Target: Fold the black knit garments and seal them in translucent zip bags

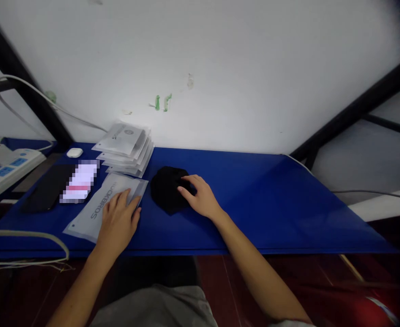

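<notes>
A grey plastic bag with dark lettering (99,206) lies flat on the blue table (271,204). My left hand (118,220) rests on its near end, fingers stretched out flat. To the right lies a folded black cloth item (166,188). My right hand (200,195) sits on its right side, fingers curled onto the fabric. Behind the bag stands a fanned stack of similar grey bags (127,147) against the wall.
A black phone (48,187) and a blurred card (80,181) lie left of the bag. A small white case (74,152) sits near the wall. A power strip (5,165) is at far left. Cables (26,236) run along the table's front edge.
</notes>
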Available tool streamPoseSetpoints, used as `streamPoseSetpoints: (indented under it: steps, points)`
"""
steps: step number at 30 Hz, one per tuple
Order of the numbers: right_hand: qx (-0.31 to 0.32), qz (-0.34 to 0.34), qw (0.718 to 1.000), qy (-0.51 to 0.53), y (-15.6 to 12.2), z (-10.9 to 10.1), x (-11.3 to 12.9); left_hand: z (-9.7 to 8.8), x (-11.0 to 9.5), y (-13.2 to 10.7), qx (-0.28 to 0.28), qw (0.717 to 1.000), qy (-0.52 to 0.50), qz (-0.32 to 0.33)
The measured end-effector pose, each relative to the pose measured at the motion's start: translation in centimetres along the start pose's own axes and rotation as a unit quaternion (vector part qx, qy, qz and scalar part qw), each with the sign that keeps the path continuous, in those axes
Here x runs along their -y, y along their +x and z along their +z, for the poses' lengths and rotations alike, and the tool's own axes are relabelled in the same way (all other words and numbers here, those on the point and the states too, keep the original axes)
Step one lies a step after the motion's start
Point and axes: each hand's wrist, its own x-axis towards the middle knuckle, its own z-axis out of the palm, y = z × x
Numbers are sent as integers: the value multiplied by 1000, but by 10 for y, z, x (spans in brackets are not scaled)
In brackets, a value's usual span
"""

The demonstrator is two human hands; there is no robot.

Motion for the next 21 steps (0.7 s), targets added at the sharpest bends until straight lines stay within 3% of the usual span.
streamPoseSetpoints:
  steps: [7,14,18,21]
  points:
    - [63,-16,998,-23,-1,0,4,5,-1,5,-10,996,10,-84]
    - [86,-39,995,-17,-1,5,-3,4,0,11,-29,990,20,-139]
    - [86,-56,995,-6,0,7,-4,1,-8,18,-26,991,-6,-134]
    - [82,-61,995,-5,1,8,-4,4,-20,23,-32,995,-55,-81]
